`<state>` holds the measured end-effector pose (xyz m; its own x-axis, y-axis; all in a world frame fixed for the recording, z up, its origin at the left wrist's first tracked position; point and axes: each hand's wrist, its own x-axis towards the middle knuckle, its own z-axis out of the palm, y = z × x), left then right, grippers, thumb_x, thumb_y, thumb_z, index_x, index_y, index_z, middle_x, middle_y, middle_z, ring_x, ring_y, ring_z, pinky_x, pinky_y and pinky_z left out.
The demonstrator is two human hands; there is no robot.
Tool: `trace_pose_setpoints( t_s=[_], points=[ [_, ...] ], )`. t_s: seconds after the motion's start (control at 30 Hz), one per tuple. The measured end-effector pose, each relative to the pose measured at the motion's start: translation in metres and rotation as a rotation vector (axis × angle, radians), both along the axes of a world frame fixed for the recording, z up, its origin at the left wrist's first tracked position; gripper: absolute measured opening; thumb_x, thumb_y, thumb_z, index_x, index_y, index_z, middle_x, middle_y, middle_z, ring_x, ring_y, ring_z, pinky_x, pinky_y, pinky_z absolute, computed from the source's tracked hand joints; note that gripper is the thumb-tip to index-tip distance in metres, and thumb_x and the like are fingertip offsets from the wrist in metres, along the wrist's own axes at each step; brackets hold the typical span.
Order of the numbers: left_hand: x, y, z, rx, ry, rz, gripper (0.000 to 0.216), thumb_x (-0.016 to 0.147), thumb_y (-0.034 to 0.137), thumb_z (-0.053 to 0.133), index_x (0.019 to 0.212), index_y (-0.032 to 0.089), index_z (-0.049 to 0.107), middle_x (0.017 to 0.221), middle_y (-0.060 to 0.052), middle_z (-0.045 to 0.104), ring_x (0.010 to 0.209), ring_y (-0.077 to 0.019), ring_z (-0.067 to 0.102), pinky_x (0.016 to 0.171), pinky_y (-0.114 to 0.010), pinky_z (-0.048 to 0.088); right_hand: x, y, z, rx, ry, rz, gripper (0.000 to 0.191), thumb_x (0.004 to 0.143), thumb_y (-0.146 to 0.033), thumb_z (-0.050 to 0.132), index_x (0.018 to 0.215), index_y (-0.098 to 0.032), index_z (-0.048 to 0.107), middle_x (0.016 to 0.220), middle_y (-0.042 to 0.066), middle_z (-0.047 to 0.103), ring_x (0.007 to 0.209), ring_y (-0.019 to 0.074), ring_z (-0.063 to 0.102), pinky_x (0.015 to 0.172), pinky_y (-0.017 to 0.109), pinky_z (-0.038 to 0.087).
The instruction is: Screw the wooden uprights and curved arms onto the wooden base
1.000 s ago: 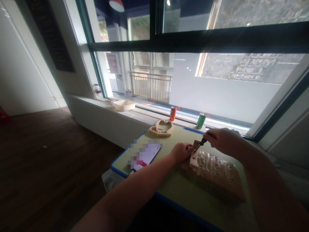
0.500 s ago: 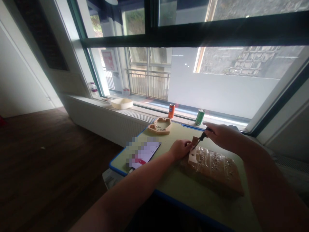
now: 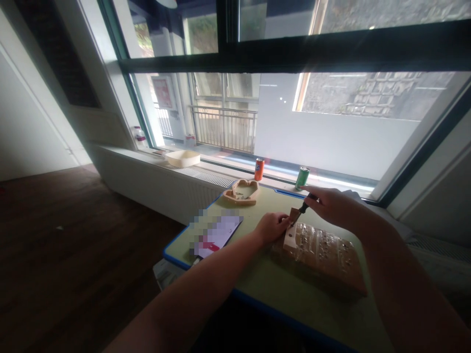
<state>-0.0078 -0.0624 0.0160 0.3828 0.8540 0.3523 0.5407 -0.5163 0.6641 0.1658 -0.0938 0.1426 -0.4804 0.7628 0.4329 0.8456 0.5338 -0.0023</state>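
Your right hand (image 3: 326,202) has its fingers curled around the dark handle of a screwdriver (image 3: 303,206). Its tip points down at the small wooden piece (image 3: 290,237), which is at the left end of the brown box (image 3: 331,268). Your left hand (image 3: 271,228) is right by that piece; I can't tell if its fingers pinch it. The box sits on the table (image 3: 263,289), and a phone (image 3: 221,235) lies to the left.
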Motion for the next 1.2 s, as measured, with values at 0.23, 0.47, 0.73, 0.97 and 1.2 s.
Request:
trace_pose_setpoints(
  t_s=[0.23, 0.47, 0.73, 0.97, 1.2],
  points=[
    [0.001, -0.002, 0.003, -0.025, 0.013, 0.010, 0.051, 0.083, 0.053, 0.030, 0.093, 0.016, 0.066, 0.080, -0.004, 0.066, 0.069, -0.0142, 0.056, 0.058, -0.022, 0.035, -0.002, 0.004, 0.001, 0.062, -0.077, -0.204, 0.052, 0.080, -0.057, 0.036, 0.058, -0.018, 0.062, 0.049, 0.003, 0.054, 0.043, 0.0112, 0.045, 0.043, 0.024, 0.025],
    [-0.001, 0.000, 0.001, -0.016, 0.007, 0.003, 0.050, 0.083, 0.052, 0.031, 0.094, 0.017, 0.065, 0.082, -0.004, 0.067, 0.069, -0.0148, 0.056, 0.060, -0.023, 0.035, -0.003, 0.007, -0.007, -0.064, 0.033, -0.047, 0.038, 0.082, -0.044, 0.042, 0.110, -0.022, 0.055, 0.074, 0.004, 0.066, 0.057, 0.0137, 0.056, 0.049, 0.022, 0.034],
    [0.000, -0.001, 0.000, -0.015, 0.009, 0.012, 0.050, 0.083, 0.052, 0.031, 0.093, 0.017, 0.066, 0.081, -0.004, 0.067, 0.069, -0.0151, 0.056, 0.059, -0.023, 0.035, -0.011, -0.001, -0.001, 0.117, -0.116, -0.149, 0.049, 0.080, -0.055, 0.037, 0.058, -0.018, 0.060, 0.049, 0.003, 0.053, 0.045, 0.0117, 0.047, 0.044, 0.023, 0.025],
    [-0.001, 0.001, 0.000, -0.011, 0.003, -0.004, 0.049, 0.083, 0.051, 0.032, 0.093, 0.017, 0.065, 0.081, -0.004, 0.067, 0.069, -0.0144, 0.057, 0.060, -0.022, 0.035, -0.013, 0.008, -0.013, 0.049, 0.029, -0.085, 0.038, 0.083, -0.048, 0.041, 0.103, -0.023, 0.060, 0.072, 0.004, 0.065, 0.058, 0.0148, 0.057, 0.051, 0.024, 0.035],
    [0.001, 0.001, -0.001, -0.013, 0.014, 0.008, 0.052, 0.084, 0.053, 0.029, 0.094, 0.017, 0.065, 0.081, -0.004, 0.066, 0.068, -0.0136, 0.056, 0.057, -0.022, 0.034, -0.003, 0.001, -0.004, -0.121, 0.031, -0.010, 0.037, 0.088, -0.037, 0.033, 0.113, -0.021, 0.054, 0.087, 0.007, 0.066, 0.070, 0.0155, 0.060, 0.057, 0.023, 0.039]
  ],
)
